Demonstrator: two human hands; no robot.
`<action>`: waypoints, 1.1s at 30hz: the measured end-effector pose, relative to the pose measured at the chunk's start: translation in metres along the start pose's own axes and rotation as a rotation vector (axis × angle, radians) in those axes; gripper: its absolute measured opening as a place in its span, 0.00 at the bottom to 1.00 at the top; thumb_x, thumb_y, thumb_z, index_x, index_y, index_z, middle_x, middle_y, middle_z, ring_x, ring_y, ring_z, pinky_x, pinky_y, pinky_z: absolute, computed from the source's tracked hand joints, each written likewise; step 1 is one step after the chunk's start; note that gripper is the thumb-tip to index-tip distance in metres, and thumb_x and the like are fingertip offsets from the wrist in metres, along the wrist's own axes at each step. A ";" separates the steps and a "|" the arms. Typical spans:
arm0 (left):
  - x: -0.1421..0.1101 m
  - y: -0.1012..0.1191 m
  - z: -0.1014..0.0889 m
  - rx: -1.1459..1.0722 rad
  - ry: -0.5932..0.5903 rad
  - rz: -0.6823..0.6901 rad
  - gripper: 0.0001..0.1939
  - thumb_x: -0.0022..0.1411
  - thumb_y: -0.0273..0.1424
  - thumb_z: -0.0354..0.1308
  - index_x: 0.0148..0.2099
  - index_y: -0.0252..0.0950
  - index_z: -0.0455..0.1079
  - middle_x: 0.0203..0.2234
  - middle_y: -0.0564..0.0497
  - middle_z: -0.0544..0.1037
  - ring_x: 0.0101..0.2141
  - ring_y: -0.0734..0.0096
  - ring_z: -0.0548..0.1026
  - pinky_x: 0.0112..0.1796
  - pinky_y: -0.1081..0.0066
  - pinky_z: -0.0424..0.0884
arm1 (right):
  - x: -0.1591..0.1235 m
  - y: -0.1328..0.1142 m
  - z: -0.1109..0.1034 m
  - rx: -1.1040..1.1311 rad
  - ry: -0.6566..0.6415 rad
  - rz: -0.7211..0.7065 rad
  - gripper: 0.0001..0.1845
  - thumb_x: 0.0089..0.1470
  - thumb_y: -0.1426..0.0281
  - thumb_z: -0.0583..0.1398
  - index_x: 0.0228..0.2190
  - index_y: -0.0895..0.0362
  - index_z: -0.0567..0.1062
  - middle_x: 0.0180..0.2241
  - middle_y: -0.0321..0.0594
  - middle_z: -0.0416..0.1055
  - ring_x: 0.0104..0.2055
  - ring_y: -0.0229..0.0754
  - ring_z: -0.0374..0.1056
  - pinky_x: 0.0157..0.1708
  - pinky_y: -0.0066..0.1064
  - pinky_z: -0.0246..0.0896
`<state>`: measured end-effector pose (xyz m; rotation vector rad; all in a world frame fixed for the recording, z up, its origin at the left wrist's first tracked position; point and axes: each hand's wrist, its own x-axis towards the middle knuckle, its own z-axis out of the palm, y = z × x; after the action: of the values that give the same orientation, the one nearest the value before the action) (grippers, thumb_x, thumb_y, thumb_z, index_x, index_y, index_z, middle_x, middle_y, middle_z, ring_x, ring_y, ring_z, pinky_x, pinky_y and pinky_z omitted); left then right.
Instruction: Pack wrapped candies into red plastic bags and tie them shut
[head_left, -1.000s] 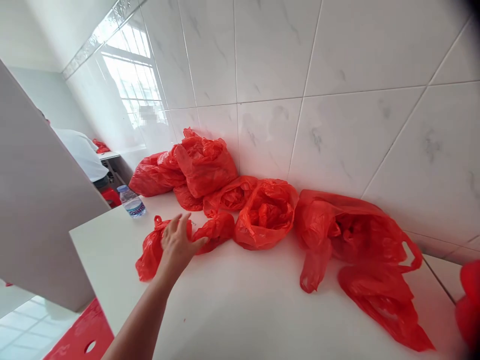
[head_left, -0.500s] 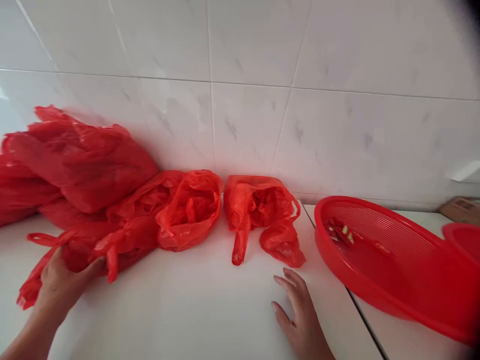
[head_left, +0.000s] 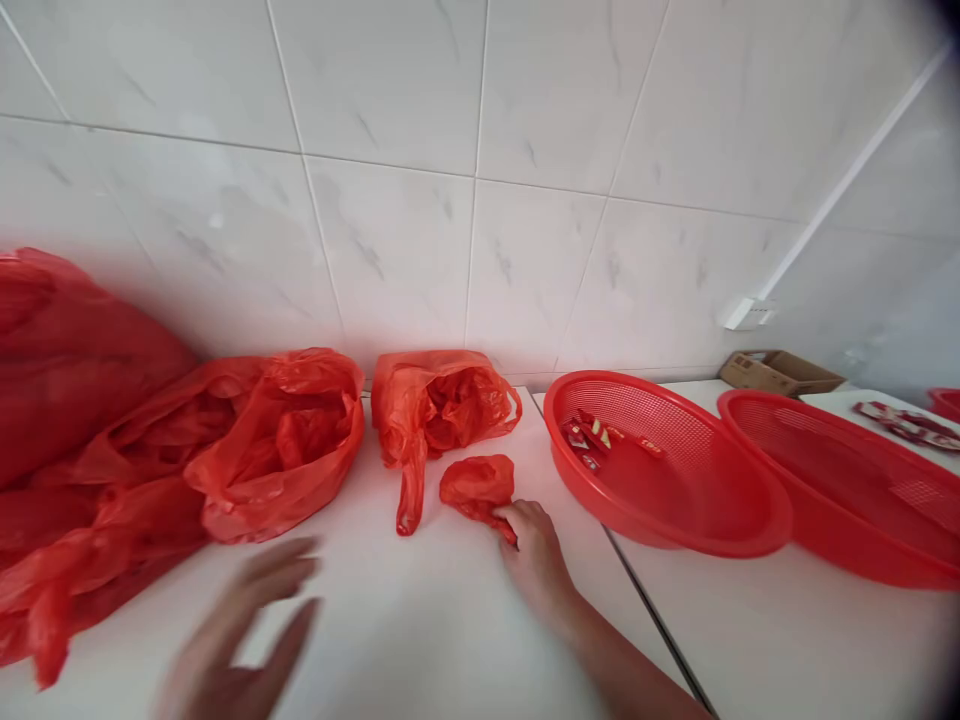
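Bright, even daylight, source out of view. Shadows faint and soft on the white surface (head_left: 420, 630); pale glare across the wall tiles (head_left: 390, 250). The left hand (head_left: 232, 635) is motion-blurred at the near edge. Wide-angle bowing toward the edges; far right corner darkened.

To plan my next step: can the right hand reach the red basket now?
Probably yes: the right hand sits close beside the red basket, and only white counter lies between them.
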<state>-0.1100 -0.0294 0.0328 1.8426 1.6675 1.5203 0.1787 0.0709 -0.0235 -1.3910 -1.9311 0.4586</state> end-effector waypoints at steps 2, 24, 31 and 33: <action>-0.003 0.016 0.032 0.079 -0.253 0.096 0.19 0.55 0.30 0.60 0.49 0.51 0.69 0.52 0.53 0.70 0.48 0.60 0.72 0.46 0.63 0.73 | -0.011 -0.012 -0.006 0.110 -0.066 -0.014 0.11 0.49 0.79 0.55 0.32 0.56 0.75 0.32 0.40 0.71 0.37 0.45 0.65 0.39 0.37 0.62; 0.000 0.029 0.045 0.112 -0.570 -0.306 0.05 0.50 0.23 0.51 0.26 0.38 0.64 0.25 0.56 0.71 0.27 0.72 0.66 0.31 0.74 0.62 | -0.020 -0.005 -0.068 1.177 0.040 0.368 0.13 0.53 0.56 0.61 0.33 0.52 0.77 0.34 0.39 0.73 0.38 0.43 0.68 0.41 0.34 0.64; 0.004 0.007 0.029 0.096 -0.361 -0.463 0.06 0.56 0.28 0.48 0.28 0.39 0.65 0.25 0.55 0.71 0.29 0.70 0.69 0.31 0.73 0.65 | -0.016 -0.004 -0.083 1.425 0.103 0.478 0.09 0.52 0.59 0.63 0.29 0.50 0.76 0.28 0.32 0.70 0.28 0.34 0.65 0.35 0.30 0.67; 0.007 0.005 0.025 0.040 -0.248 -0.567 0.06 0.58 0.34 0.51 0.32 0.38 0.66 0.27 0.54 0.71 0.29 0.69 0.69 0.30 0.72 0.67 | -0.017 -0.003 -0.087 1.429 0.117 0.476 0.08 0.52 0.59 0.63 0.30 0.50 0.76 0.25 0.30 0.67 0.22 0.30 0.60 0.28 0.25 0.65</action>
<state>-0.0889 -0.0147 0.0293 1.3347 1.8834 0.9883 0.2418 0.0445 0.0326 -0.7725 -0.6792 1.5264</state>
